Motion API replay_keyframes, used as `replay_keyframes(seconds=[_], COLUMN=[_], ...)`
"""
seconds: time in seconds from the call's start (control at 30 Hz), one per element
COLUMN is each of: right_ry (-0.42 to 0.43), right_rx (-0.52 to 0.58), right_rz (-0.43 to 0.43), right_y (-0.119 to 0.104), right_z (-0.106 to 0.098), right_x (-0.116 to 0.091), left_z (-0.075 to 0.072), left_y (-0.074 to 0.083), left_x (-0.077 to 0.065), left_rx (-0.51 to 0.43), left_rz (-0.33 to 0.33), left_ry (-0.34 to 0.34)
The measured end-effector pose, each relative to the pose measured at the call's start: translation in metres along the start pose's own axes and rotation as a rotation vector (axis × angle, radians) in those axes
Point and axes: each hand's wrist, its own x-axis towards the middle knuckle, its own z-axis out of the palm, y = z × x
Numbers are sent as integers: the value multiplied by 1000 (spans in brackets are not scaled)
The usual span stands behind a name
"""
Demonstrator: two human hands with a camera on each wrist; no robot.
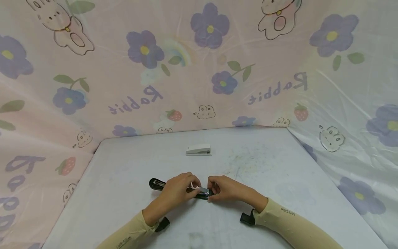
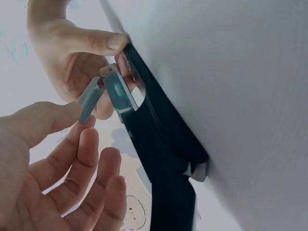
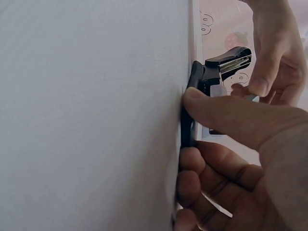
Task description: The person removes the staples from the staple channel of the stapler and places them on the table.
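Note:
A black stapler (image 1: 157,184) lies on the white table, its top cover swung far back. In the right wrist view the raised cover (image 3: 236,62) shows metal parts inside. My left hand (image 1: 178,188) pinches a short silver strip of staples (image 2: 90,98) between thumb and index finger; the other fingers are loosely bent. That strip stands at an angle right beside the metal front end (image 2: 118,89) of the stapler. My right hand (image 1: 227,188) grips the front end of the stapler's base (image 3: 186,122) between thumb and fingers.
A white stapler (image 1: 198,149) stands closed farther back on the table (image 1: 124,166). Curtains (image 1: 186,86) printed with flowers and rabbits hang behind and at both sides. Black straps with small mounts (image 1: 247,219) sit at both wrists, by the beige sleeves (image 1: 295,224).

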Motion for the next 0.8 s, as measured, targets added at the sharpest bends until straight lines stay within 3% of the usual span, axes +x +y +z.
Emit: replay_keyframes(seconds=[0.2, 0.43, 0.8], right_ry=[-3, 1, 1], right_rx=[-3, 4, 10], right_rz=[-4, 12, 6], right_y=[0, -3, -2], right_z=[1, -1, -1], right_x=[2, 0, 0], left_z=[-8, -18, -19], left_y=[1, 3, 0], left_x=[-8, -22, -34], left_rx=[-21, -94, -95], left_rz=[-2, 21, 30], left_ry=[-9, -79, -147])
